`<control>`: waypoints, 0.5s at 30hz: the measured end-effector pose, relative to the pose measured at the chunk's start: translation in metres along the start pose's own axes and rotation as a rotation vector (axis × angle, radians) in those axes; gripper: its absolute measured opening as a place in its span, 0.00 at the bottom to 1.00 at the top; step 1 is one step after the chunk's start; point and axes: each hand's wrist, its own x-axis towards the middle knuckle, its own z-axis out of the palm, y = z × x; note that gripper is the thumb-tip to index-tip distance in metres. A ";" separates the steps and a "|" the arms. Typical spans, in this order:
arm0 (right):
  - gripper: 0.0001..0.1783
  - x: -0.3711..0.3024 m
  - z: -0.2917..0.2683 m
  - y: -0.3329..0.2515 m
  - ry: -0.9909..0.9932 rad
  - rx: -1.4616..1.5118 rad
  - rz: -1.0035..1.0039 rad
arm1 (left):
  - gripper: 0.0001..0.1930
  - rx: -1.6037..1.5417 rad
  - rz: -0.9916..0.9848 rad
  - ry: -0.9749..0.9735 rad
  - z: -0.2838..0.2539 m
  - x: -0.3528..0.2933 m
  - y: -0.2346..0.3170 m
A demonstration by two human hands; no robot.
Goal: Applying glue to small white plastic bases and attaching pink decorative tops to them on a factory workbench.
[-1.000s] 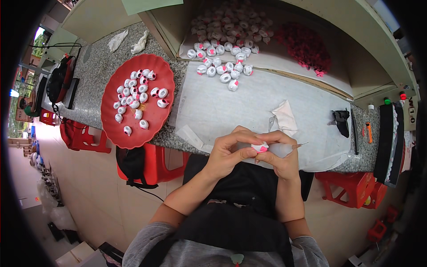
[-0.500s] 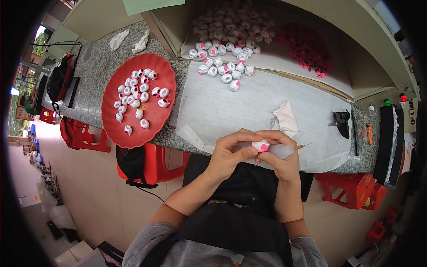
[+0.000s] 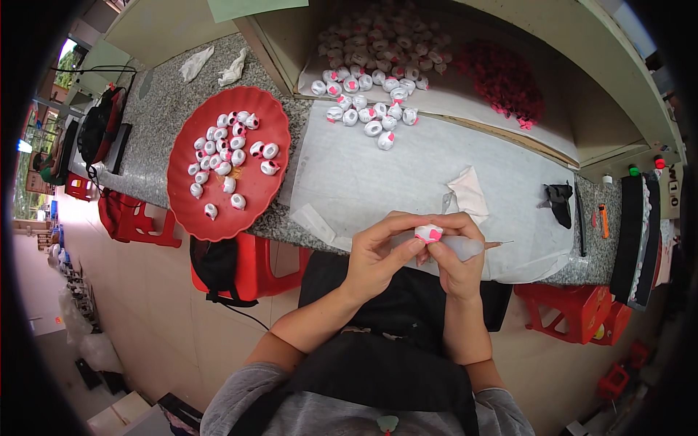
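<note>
left hand (image 3: 368, 259), right hand (image 3: 461, 276) | both pinching white-pink piece (image 3: 428, 233) | piece between the hands

Red plastic stools (image 3: 586, 308) stand beside the speckled counter (image 3: 161, 142).

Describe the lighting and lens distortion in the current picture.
Head view: the table looks bowed; the shelf is shadowed inside, dimming the pink pile; the floor at far left looks washed out; the held white ball is fairly sharp.

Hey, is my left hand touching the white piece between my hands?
Touching. The head view shows your left hand gripping the white piece, thumb tip against its lower edge.
</note>
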 end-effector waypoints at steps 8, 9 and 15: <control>0.13 0.002 -0.005 0.000 -0.030 0.037 -0.016 | 0.12 -0.024 -0.013 -0.058 -0.005 0.003 -0.001; 0.13 0.003 -0.007 -0.002 -0.032 0.045 0.029 | 0.12 -0.041 -0.049 -0.081 -0.006 0.005 0.000; 0.13 0.005 -0.008 -0.002 -0.099 0.077 0.099 | 0.09 -0.149 -0.072 -0.126 -0.010 0.007 0.001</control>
